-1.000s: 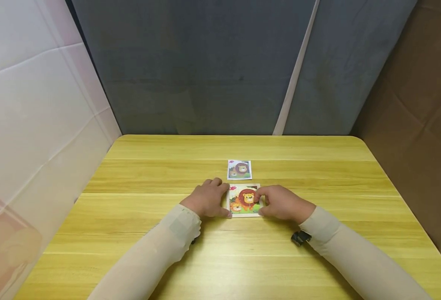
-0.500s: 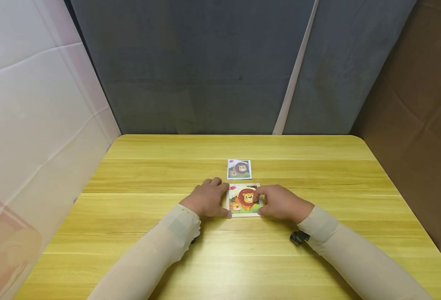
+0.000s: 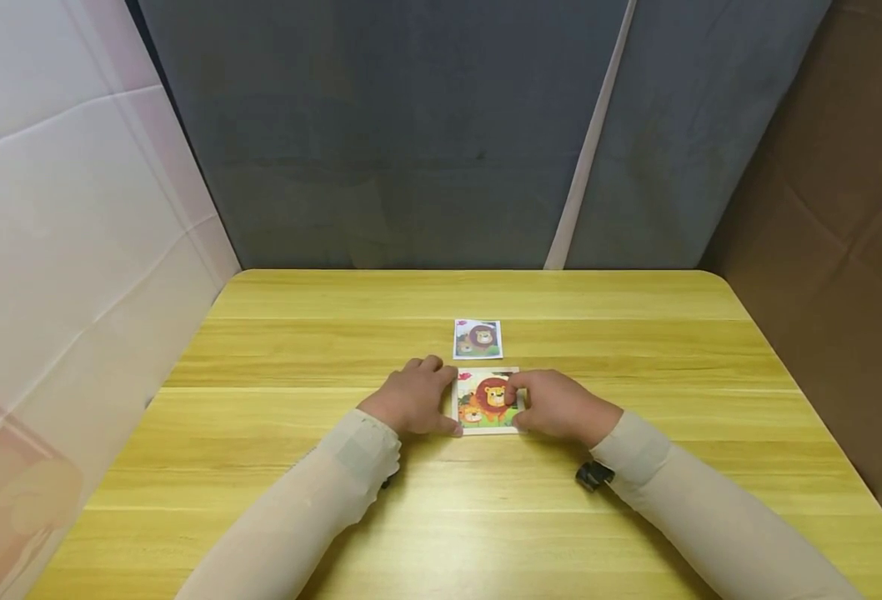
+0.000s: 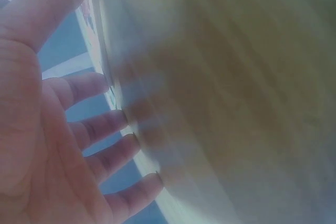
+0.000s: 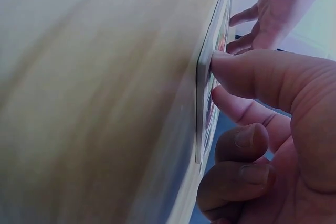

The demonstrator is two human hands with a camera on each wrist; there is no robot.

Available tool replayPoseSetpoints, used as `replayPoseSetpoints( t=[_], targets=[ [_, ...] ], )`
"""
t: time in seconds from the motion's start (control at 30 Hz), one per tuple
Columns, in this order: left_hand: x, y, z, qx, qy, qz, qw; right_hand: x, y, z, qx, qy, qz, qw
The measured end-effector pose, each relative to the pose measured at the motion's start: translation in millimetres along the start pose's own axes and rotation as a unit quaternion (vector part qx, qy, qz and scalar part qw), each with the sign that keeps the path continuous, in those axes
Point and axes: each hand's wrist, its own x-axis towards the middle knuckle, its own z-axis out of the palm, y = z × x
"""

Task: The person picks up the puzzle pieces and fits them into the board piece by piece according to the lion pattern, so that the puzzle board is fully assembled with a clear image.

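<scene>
A square lion jigsaw puzzle (image 3: 483,402) with a pale frame lies flat on the table in the head view. My left hand (image 3: 415,398) rests along its left side, thumb at the near left corner. In the left wrist view, the fingers (image 4: 113,156) are spread and fairly straight. At the puzzle's right part, my right hand (image 3: 567,407) holds thumb and forefinger to it. The right wrist view shows that thumb (image 5: 247,74) on the corner, the other fingers curled beneath the hand. Whether a loose piece lies under these fingertips is hidden.
Just beyond the puzzle lies a smaller card (image 3: 477,340) with the same lion picture. The wooden table (image 3: 321,333) is bordered by a grey curtain (image 3: 381,150) behind, a pale cloth (image 3: 73,208) at left and a brown cloth (image 3: 839,208) at right.
My right hand and forearm have shifted very slightly left, thumb and forefinger still on the puzzle. The left hand, the puzzle and the card look nearly unchanged.
</scene>
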Motion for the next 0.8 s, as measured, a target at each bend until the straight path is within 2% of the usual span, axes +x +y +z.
replayPoseSetpoints(
  t=[0.57,0.73,0.8],
  targets=[
    [-1.4,-0.3,0.2,-0.030,-0.011,-0.012,0.9994,-3.6,-2.1,2.0,0.001,0.002,-0.015,0.9999],
    [-3.9,-5.6,4.9,-0.069,-0.015,-0.016,0.9974,-9.8,3.9,-1.3,0.039,0.002,-0.031,0.9988],
    [-7.3,-9.6,5.7,-0.084,-0.011,-0.015,0.9963,-13.8,9.7,-5.8,0.048,0.014,-0.031,0.9983]
  ],
)
